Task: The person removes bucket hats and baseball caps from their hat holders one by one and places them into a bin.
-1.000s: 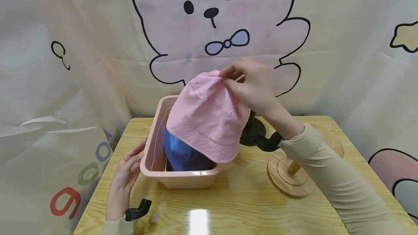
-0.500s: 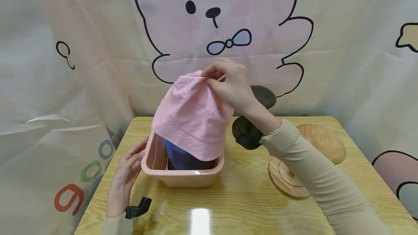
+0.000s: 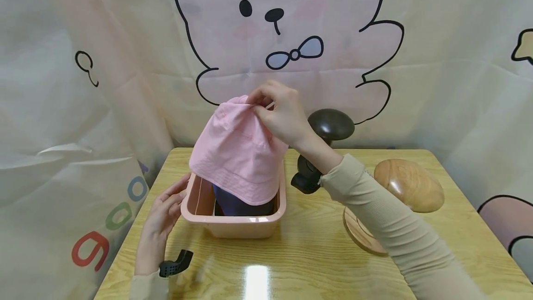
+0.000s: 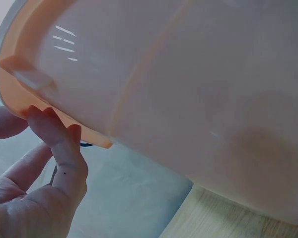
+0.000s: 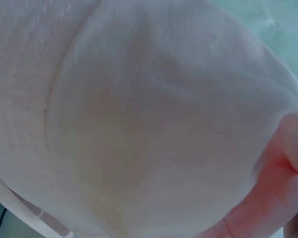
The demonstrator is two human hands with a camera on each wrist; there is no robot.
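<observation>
A pink bucket hat [image 3: 237,152] hangs brim down over a light pink plastic bin [image 3: 245,229]. Its crown is pinched between the thumb and fingers of my right hand [image 3: 283,112]. In the right wrist view the hat's fabric [image 5: 154,114] fills most of the picture, with fingertips [image 5: 268,198] at its edge. Under the brim, a dark blue hat [image 3: 237,205] shows inside the bin, mostly hidden. My left hand [image 3: 160,216] holds the bin's left rim with its fingertips, which the left wrist view shows at the orange-looking rim [image 4: 20,94].
Behind my right forearm stands a black hat stand [image 3: 331,125] with a rounded top. A wooden hat stand [image 3: 410,186] is at the right, its base partly hidden by my sleeve. The wood-grain table [image 3: 316,253] ends at a printed curtain [image 3: 137,82].
My right hand has carried the pink bucket hat left and then slightly down over the bin. Both stands' tops have come into fuller view. My left hand stays at the rim.
</observation>
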